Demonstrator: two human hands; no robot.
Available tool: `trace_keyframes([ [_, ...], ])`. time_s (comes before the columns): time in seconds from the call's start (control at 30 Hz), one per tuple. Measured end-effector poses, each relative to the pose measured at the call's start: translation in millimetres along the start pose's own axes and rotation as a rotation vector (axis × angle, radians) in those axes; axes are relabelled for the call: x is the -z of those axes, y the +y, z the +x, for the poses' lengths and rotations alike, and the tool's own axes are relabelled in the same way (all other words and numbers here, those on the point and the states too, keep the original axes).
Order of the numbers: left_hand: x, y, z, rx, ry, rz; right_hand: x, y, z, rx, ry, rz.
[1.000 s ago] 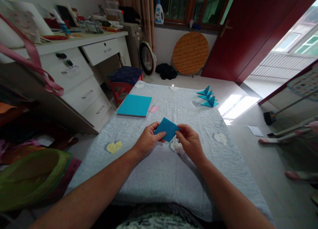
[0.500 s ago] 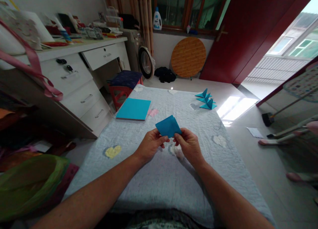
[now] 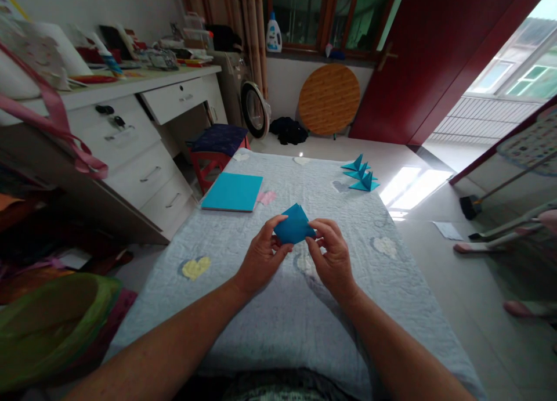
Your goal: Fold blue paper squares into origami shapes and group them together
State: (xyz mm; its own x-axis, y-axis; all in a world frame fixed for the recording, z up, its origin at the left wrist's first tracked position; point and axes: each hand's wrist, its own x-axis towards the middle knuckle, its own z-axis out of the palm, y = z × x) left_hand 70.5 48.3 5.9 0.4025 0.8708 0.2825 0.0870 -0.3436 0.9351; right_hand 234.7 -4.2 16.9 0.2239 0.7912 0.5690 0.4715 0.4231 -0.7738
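A small folded piece of blue origami paper (image 3: 294,224) is held up over the table between both hands. My left hand (image 3: 266,251) grips its left edge, fingers behind and thumb at the lower corner. On the other side, my right hand (image 3: 329,251) pinches the right corner between thumb and fingers. Farther off to the left lies a flat stack of blue square paper (image 3: 234,192). Several folded blue paper pieces with upright points (image 3: 364,182) stand in a row near the table's far right corner.
A pale quilted cloth with heart patches (image 3: 261,320) covers the table. Left of it are a white desk with drawers (image 3: 143,169), a red stool (image 3: 220,148) and a green bin (image 3: 56,325). Tiled floor and a broom (image 3: 470,208) lie to the right.
The folded paper has turned slightly, so a corner now points up. My fingers have shifted from its lower edge to its left and right sides.
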Motion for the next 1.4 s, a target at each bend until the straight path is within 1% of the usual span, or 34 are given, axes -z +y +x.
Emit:
trace_keyframes([
  [0.27, 4.4, 4.4, 2.5, 0.044, -0.019, -0.038, 1.8, -2.7, 1.4, 0.030, -0.048, 0.003],
  [0.4, 10.6, 3.7, 4.7, 0.016, 0.070, 0.058, 2.8, -3.1, 1.9, 0.024, -0.048, 0.012],
  [0.47, 13.3, 2.2, 5.4, 0.009, 0.077, 0.078, 3.1, -2.7, 1.6, 0.009, -0.054, 0.023],
  [0.63, 15.0, -0.2, 5.7, -0.034, -0.003, 0.017, 3.2, -1.2, 0.8, -0.033, -0.073, 0.069],
  [0.7, 15.6, 1.3, 5.8, -0.064, -0.024, 0.026, 3.2, 0.0, 0.6, -0.040, -0.076, 0.074],
  [0.93, 25.8, 9.9, 8.2, -0.270, -0.117, 0.262, 2.4, 4.4, -0.7, -0.072, -0.076, 0.057],
  [1.0, 28.4, 9.6, 8.8, -0.295, -0.147, 0.308, 2.0, 4.5, -0.9, -0.076, -0.084, 0.066],
  [1.1, 30.0, 7.7, 9.2, -0.281, -0.164, 0.332, 0.9, 4.9, -1.6, -0.080, -0.100, 0.073],
  [1.17, 30.0, 7.4, 9.1, -0.258, -0.150, 0.337, -0.3, 5.8, -2.6, -0.101, -0.088, 0.087],
  [1.23, 29.8, 8.2, 8.9, -0.246, -0.129, 0.351, -1.6, 7.2, -3.6, -0.146, -0.039, 0.108],
  [1.33, 29.6, 9.5, 8.4, -0.254, -0.106, 0.367, -2.1, 9.1, -4.2, -0.221, 0.053, 0.115],
  [1.4, 29.5, 8.9, 8.3, -0.267, -0.098, 0.367, -1.5, 9.3, -3.7, -0.248, 0.068, 0.106],
])
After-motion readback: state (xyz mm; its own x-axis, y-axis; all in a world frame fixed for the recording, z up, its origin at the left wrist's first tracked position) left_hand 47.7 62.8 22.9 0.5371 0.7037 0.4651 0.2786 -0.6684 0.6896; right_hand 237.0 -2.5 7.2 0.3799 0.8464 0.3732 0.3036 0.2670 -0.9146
